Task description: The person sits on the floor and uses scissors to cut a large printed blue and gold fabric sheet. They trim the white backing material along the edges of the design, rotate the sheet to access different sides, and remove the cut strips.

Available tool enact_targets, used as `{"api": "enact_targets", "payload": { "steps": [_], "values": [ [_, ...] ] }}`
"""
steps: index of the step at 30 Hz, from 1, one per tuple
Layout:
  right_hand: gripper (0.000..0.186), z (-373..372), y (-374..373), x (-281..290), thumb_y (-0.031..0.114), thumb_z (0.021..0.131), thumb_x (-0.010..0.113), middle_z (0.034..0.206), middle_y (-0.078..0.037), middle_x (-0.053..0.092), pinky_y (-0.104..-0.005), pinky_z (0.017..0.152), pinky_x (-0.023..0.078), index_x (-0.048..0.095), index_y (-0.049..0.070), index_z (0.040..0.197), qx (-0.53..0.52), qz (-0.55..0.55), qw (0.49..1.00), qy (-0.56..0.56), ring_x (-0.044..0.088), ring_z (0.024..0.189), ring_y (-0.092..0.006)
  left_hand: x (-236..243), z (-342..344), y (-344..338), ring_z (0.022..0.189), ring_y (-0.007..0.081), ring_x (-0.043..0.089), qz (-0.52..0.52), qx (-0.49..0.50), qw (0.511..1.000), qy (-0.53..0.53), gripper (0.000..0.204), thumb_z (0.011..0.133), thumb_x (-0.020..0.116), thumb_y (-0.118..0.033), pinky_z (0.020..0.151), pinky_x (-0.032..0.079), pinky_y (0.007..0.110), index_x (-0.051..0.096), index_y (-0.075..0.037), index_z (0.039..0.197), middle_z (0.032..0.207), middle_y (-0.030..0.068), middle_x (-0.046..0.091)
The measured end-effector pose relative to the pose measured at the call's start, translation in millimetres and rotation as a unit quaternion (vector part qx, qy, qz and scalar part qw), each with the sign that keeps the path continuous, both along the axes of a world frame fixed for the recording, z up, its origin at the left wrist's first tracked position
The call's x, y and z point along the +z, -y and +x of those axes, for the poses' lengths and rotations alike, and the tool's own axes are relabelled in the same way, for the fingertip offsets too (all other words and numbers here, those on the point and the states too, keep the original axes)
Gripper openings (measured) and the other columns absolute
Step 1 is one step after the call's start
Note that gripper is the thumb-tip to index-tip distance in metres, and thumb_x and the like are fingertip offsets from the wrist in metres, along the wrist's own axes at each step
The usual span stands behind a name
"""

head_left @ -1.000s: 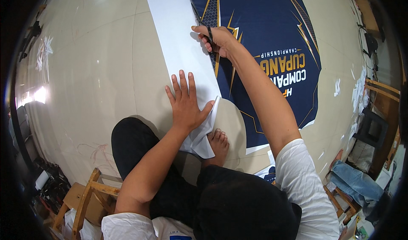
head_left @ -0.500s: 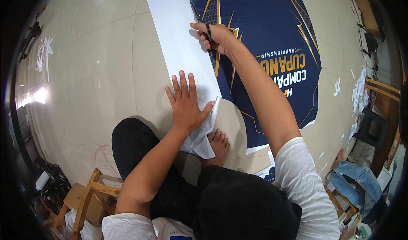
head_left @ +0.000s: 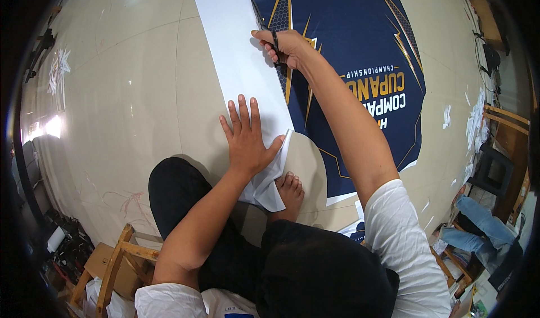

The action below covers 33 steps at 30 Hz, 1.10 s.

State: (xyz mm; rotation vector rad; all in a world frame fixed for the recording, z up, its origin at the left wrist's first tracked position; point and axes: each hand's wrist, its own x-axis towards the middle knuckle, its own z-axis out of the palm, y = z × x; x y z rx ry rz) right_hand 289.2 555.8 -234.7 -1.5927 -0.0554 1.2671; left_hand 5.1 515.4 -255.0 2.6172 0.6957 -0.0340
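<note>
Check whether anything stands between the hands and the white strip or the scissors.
Nothing visible does: the left hand rests directly on the white strip, and the right hand holds the scissors at the strip's edge.

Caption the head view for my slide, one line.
Left hand rests on white sheet; right hand holds black scissors at its border with navy printed fabric.

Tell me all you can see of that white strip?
The white strip is long, plain and thin; paper or fabric, I can't tell which. It lies mostly flat along the left edge of the navy sheet, its near end creased and folded beside the bare foot. The left hand rests spread on it; scissors in the right hand are at its right edge.
</note>
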Motion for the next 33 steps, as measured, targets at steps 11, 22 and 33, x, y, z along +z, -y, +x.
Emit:
{"api": "enact_targets", "payload": {
  "steps": [11,22,33],
  "values": [
    [0.039,9,-12,0,0.038,0.083,0.093,0.061,0.004,0.059,-0.0185,0.044,0.045,0.068,0.008,0.081,-0.017,0.005,1.0,0.011,0.054,0.047,-0.0043,3,0,0,0.164,0.0538,-0.002,-0.015,0.003,1.0,0.004,0.119,0.093,0.065,-0.07,0.123,0.002,0.078,0.01,0.0,0.172,0.178,0.0306,0.005],
    [0.036,14,-15,-6,0.029,0.084,0.092,0.063,-0.001,0.06,-0.0219,0.04,0.043,0.068,0.003,0.077,0.0,0.012,1.0,-0.003,0.053,0.047,-0.0072,2,1,1,0.164,0.0541,-0.002,-0.013,0.007,1.0,0.005,0.12,0.092,0.067,-0.07,0.123,0.002,0.078,0.011,0.0,0.172,0.178,0.0305,0.006],
    [0.038,21,-27,-4,0.039,0.085,0.092,0.058,0.004,0.06,-0.0168,0.045,0.045,0.069,0.009,0.079,0.004,0.007,0.999,0.043,0.055,0.046,-0.0034,2,1,1,0.164,0.0541,-0.003,-0.02,0.007,1.0,0.0,0.118,0.093,0.065,-0.07,0.123,0.002,0.078,0.011,0.0,0.172,0.177,0.031,0.007]
  ]
}}
